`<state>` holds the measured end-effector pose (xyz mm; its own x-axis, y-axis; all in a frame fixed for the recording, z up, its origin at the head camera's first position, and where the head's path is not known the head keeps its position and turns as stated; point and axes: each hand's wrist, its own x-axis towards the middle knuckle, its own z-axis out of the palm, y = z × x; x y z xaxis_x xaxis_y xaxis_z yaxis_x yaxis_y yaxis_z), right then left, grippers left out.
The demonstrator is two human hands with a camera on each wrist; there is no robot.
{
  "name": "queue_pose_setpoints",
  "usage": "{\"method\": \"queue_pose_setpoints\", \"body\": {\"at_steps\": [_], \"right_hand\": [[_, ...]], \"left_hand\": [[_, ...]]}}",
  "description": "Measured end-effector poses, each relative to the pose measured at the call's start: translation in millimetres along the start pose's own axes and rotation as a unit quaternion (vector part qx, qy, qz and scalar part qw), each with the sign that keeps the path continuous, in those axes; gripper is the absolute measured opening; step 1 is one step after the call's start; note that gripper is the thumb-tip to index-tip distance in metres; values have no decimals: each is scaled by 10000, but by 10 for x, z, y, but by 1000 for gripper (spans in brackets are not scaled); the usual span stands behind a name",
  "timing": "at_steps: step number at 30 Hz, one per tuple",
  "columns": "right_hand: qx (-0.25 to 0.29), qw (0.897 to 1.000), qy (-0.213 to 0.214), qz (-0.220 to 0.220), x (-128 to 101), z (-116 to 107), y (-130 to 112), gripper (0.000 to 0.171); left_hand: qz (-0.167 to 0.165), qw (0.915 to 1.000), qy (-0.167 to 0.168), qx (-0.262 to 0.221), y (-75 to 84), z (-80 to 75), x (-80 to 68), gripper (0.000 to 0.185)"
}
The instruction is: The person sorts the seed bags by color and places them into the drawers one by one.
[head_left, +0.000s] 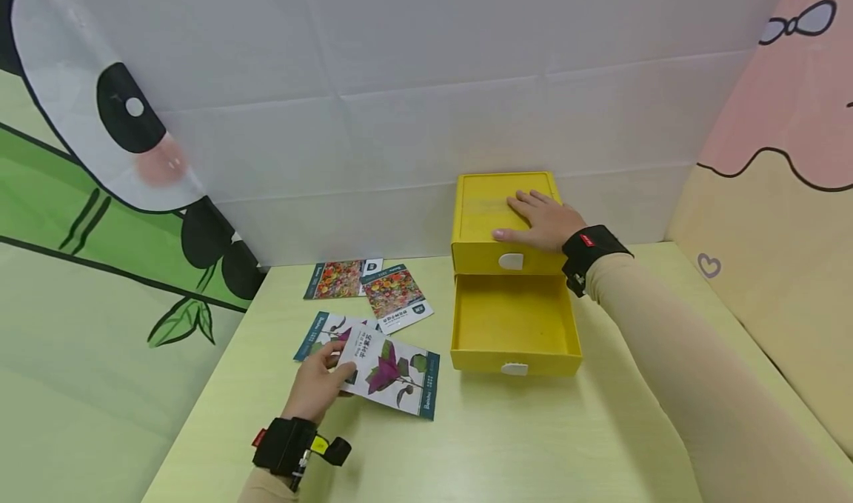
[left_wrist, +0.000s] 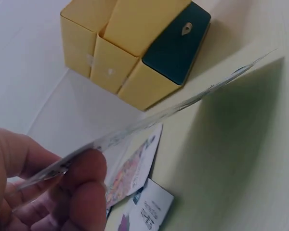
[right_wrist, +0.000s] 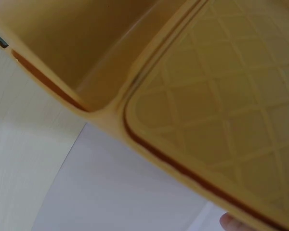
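Note:
My left hand (head_left: pixel 318 381) pinches a flat seed packet (head_left: pixel 396 370), printed with a purple flower, between thumb and fingers; the left wrist view sees that packet (left_wrist: pixel 154 118) nearly edge-on, lifted over the table. Palm down with spread fingers, my right hand (head_left: pixel 546 225) rests on top of a yellow two-drawer box (head_left: pixel 480 207). The box's lower drawer (head_left: pixel 476 362) is pulled out, while the upper one is closed. In the right wrist view, a fingertip (right_wrist: pixel 232 223) shows at the edge of the box's lattice-patterned side (right_wrist: pixel 216 106).
Left of the box lie another purple-flower packet (head_left: pixel 318 334) and two packets with colourful blossoms, one (head_left: pixel 395 295) partly over the other (head_left: pixel 338 279). A white printed cloth wall (head_left: pixel 373 147) stands behind the pale table (head_left: pixel 506 444). A cream side wall (head_left: pixel 766 266) borders the right.

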<state>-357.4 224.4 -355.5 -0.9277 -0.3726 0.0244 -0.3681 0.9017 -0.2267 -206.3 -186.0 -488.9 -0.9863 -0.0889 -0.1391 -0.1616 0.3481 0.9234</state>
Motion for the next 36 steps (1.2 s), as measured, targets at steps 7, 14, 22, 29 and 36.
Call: {"method": "queue_pose_setpoints", "body": {"at_steps": [7,14,22,29,36], "right_hand": [[-9,10000,3,-34,10,17,-19,94],[20,10000,-15,-51,35,26,-58,94],[-34,10000,17,-89,52,33,-71,96],[-427,9977,391,-341,72,57,-14,92],[-344,9970,471,-511,34,64,8,87]], "left_hand": [[133,9997,191,-105,171,-70,-65,44],[275,9978,551,-263,399,-192,-184,46],[524,9893,1078,-833,676,-204,-260,43],[734,9828,1015,-1355,881,-111,-296,40],[690,9816,737,-1620,977,19,-311,39]]}}
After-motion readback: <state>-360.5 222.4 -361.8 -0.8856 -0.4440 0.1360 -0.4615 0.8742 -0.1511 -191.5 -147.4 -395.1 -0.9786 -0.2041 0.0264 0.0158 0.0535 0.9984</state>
